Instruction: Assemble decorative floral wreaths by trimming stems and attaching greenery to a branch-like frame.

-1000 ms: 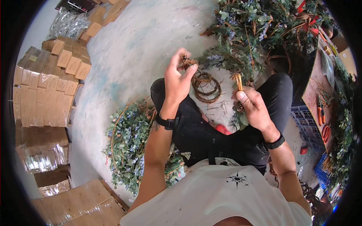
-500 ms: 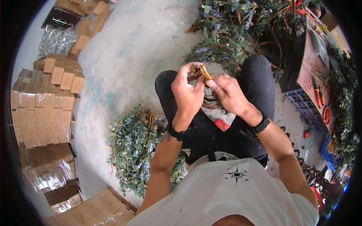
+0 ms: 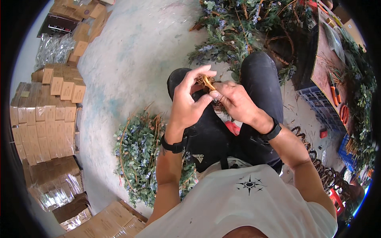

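Note:
Between my knees I hold a small coil of brown vine (image 3: 207, 82), with a bent tan strip along its upper side. Fingers of my left hand (image 3: 185, 102) curve around the far side of the coil, the thumb coming up to it from below. My right hand (image 3: 237, 100) is closed, thumb and forefinger pinching the coil's near right end. More dark brown loops of vine (image 3: 218, 106) show just below the two hands; whether they belong to the same coil I cannot tell.
Wreaths of green leaves and blue flowers lie to the left (image 3: 139, 146) and ahead (image 3: 226, 43). On the right, a board-topped blue crate (image 3: 319, 105) carries orange-handled pliers (image 3: 335, 95) and red-handled scissors (image 3: 344, 114). Cardboard boxes (image 3: 43, 119) are stacked at far left.
Both hands have shifted slightly left with the vine coil. The tan strip has tilted over to the left, and the left fingers reach farther across the top.

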Action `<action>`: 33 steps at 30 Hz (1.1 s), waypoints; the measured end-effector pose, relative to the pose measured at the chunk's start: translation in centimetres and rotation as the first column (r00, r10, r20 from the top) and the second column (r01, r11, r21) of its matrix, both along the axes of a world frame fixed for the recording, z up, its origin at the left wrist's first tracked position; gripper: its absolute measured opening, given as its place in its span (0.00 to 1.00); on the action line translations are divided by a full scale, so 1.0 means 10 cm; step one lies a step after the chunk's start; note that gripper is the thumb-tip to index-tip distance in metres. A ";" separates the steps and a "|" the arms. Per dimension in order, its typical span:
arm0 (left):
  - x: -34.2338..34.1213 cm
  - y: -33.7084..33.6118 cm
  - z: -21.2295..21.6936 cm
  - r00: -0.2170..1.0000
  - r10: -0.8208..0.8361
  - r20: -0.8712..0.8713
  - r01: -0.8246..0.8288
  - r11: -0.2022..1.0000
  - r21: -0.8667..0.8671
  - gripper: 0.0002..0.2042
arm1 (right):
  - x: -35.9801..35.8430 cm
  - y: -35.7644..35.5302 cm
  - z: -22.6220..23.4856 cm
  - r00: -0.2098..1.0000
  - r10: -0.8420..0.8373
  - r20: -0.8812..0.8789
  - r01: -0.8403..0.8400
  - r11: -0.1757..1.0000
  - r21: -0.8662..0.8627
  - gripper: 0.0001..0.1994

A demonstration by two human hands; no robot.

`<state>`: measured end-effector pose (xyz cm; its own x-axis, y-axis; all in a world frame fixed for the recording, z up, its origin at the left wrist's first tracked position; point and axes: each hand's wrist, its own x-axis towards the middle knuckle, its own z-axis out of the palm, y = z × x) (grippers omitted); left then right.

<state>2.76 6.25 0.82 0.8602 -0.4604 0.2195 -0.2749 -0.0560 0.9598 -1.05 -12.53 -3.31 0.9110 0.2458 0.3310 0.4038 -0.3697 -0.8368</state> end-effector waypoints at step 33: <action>-0.03 -0.11 -0.26 0.975 0.159 0.157 -0.146 0.985 -0.087 0.15 | -0.09 0.00 0.18 0.973 -0.117 0.198 0.195 0.876 -0.441 0.13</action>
<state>2.49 5.13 -1.80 0.8688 -0.3038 0.3910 -0.4216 -0.0399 0.9059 -1.93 -12.49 -1.52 0.8941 0.2639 0.3618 0.4230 -0.7628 -0.4890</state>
